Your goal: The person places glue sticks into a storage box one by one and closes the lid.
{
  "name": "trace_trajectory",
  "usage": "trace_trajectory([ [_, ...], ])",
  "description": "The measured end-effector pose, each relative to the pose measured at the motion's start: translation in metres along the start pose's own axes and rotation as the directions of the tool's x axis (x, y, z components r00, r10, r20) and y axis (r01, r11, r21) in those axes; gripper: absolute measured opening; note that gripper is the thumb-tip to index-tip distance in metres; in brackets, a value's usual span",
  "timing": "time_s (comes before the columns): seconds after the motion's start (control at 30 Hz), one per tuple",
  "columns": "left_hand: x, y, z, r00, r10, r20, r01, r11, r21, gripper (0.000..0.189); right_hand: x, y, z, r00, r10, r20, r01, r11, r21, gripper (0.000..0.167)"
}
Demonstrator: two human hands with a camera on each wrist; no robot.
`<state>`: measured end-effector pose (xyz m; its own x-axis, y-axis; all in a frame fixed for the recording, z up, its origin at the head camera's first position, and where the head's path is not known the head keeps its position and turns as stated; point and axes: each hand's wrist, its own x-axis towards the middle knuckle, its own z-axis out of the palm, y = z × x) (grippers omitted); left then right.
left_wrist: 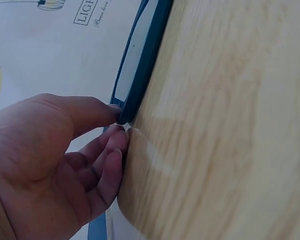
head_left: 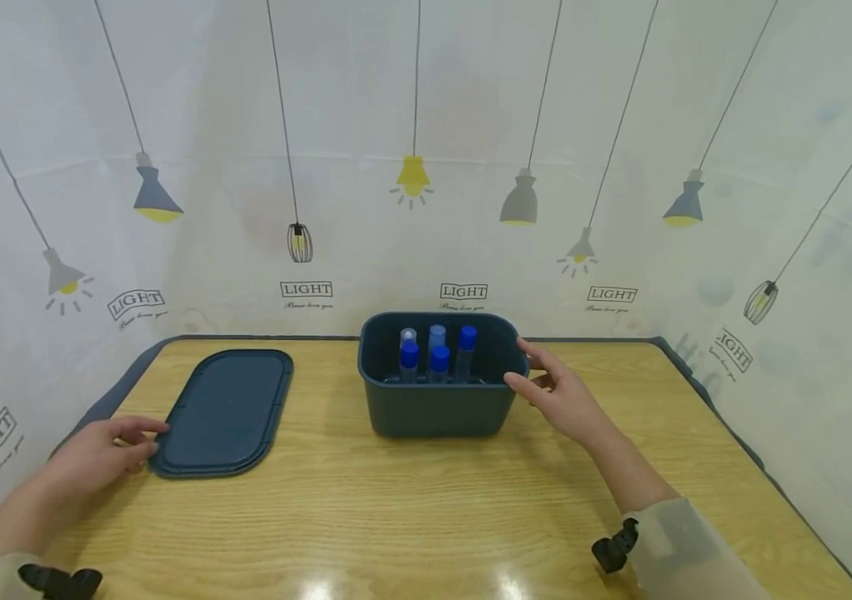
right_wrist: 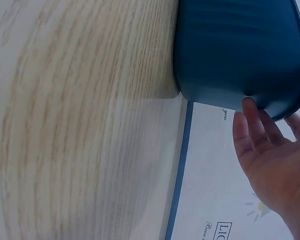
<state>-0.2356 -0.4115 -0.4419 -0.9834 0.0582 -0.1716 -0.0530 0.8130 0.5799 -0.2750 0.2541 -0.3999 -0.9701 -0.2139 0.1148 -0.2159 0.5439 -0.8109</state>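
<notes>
A dark blue-green plastic box (head_left: 441, 410) stands upright on the table without its lid. Several slim clear tubes with blue caps (head_left: 467, 337) stand inside; their lower ends are hidden by the front wall. At the box's right end, my right hand (head_left: 564, 400) holds the rim between thumb and index finger, while other fingertips touch the end wall (right_wrist: 235, 60). To the left, the matching flat lid (head_left: 227, 412) lies on the table. My left hand (head_left: 99, 454) pinches its near left edge, the thumb on top and curled fingers (left_wrist: 110, 172) just below.
Both the box and lid lie on a light wood-grain table (head_left: 366, 517). A dark blue border runs along its back and sides. Pale cloth walls (head_left: 366, 108) printed with hanging lamps enclose the back and both sides, close behind the box.
</notes>
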Motion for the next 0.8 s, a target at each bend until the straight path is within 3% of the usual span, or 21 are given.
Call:
trace_trajectory([
  [0.47,0.003,0.008,0.003,0.999,-0.03,-0.026,0.031,0.999,0.033,0.041,0.001,0.002,0.001,1.0,-0.014,-0.006,0.014,1.0,0.011,0.074],
  [0.8,0.001,0.011,0.004,0.995,-0.041,-0.089,0.045,0.998,0.035,0.04,0.001,0.003,0.002,1.0,-0.009,-0.007,0.01,0.999,0.031,0.073],
])
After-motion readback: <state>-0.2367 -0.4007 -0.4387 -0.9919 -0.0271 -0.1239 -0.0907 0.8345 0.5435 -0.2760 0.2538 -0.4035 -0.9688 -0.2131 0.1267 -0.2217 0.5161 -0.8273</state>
